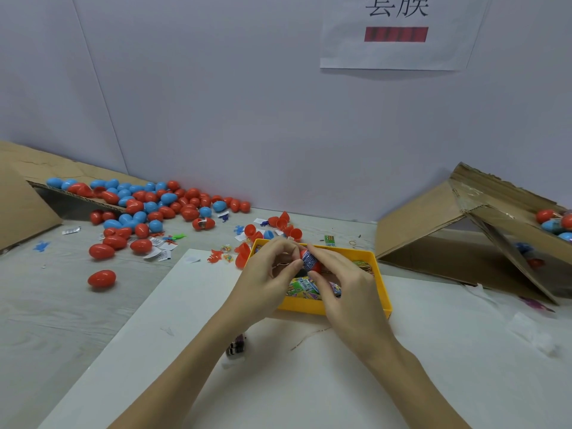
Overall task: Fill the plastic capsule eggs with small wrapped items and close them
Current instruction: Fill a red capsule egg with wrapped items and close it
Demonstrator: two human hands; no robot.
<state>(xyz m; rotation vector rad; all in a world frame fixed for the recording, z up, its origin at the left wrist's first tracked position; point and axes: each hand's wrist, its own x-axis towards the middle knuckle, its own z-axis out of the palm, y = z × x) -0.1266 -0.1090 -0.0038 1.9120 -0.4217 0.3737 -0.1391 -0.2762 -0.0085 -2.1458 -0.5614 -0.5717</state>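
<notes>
A: Both hands met above the yellow tray (382,297), the left hand (268,275) and right hand (346,281) curled around a red egg half (315,267) with a blue wrapped item (309,260) sticking out of it

B: Why hold it there?

A: Probably so a dropped item would land back in the tray, which held more bright wrapped packets (301,287)

B: And the other eggs?

A: Closed red and blue eggs (148,205) lay heaped at far left, spilling from a tipped cardboard box (18,193); open halves (283,226) sat just behind the tray; a second box (483,224) at right held a few more. The held egg looked not yet closed
</notes>
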